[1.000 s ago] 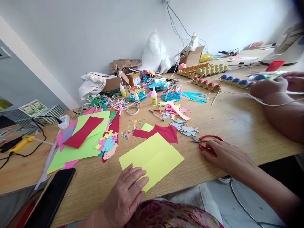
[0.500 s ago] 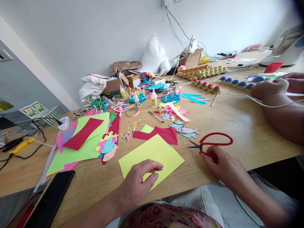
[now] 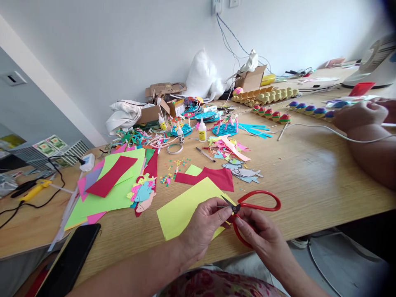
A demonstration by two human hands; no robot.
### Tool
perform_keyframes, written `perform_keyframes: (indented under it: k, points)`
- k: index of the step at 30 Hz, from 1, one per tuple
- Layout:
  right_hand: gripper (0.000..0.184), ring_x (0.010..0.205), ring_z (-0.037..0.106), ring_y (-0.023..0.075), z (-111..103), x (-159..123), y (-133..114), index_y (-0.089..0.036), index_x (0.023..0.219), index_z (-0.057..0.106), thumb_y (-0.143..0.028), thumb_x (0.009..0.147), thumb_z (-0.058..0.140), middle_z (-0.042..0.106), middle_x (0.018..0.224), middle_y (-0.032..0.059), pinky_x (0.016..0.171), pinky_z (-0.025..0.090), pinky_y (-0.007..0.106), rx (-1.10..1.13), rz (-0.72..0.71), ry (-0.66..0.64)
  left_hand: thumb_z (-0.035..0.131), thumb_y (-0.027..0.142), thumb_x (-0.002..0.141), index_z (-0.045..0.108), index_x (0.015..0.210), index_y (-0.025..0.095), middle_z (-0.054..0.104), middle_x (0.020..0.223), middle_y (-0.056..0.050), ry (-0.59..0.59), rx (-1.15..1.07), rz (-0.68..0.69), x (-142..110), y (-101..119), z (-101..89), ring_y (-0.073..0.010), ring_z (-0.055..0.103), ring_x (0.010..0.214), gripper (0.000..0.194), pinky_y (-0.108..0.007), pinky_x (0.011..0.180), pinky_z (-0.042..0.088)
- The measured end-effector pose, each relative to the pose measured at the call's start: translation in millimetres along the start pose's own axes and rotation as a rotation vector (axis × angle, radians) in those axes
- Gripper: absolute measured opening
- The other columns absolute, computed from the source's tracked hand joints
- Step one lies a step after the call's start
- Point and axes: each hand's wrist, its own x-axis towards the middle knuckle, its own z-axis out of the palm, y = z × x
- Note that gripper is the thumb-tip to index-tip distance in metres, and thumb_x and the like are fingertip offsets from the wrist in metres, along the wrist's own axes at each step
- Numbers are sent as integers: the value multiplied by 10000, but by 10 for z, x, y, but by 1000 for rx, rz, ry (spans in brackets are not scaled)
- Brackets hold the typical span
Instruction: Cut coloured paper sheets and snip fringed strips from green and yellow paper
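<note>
- Your left hand (image 3: 206,225) has its thumb and fingers pinched on the scissors (image 3: 274,202) near the pivot, above the yellow sheet (image 3: 182,208).
- Your right hand (image 3: 264,237) is closed around a red handle at the right side of the yellow sheet.
- The scissors lie between your hands, over the yellow sheet's right part, blades slightly apart.
- Just beyond the yellow sheet you have the red paper (image 3: 216,177); the grey fish cutouts (image 3: 246,172) lie beyond it to the right.
- Left of the yellow sheet are the coloured fish cutouts (image 3: 144,193).
</note>
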Motion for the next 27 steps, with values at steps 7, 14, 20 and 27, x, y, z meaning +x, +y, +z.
perform_keyframes:
  k: [7,14,20,27]
  points:
    - [295,573,522,154,-38,-51,-63,-160,659,588,-415,764,484,574,597,17,508,430,234,-57,85,-102,630,265,678,592,663,121,522,633,5,55,57,42,12,-32,37,-86,443,615,150,-197,606,362]
    - [392,508,475,137,-170,-72,-116,-171,603,573,-508,765,458,517,537,6,451,398,216,16,201,82,600,245,700,607,876,131,569,781,-28,-92,329,69,-18,51,76,-124,509,735,210,-224,669,400]
    - [409,439,404,121,-503,-3,-103,-182,494,523,-512,733,482,457,456,-1,379,325,216,-259,101,56,582,151,680,567,963,147,575,903,-52,-3,970,154,203,109,-269,-149,528,818,283,-241,678,432]
    - [407,402,354,103,-684,30,-115,-184,480,538,-484,747,472,404,423,-20,361,280,216,-437,45,-105,552,256,734,538,1068,154,543,997,-66,-127,1465,257,601,43,-362,-183,505,936,350,-288,837,408]
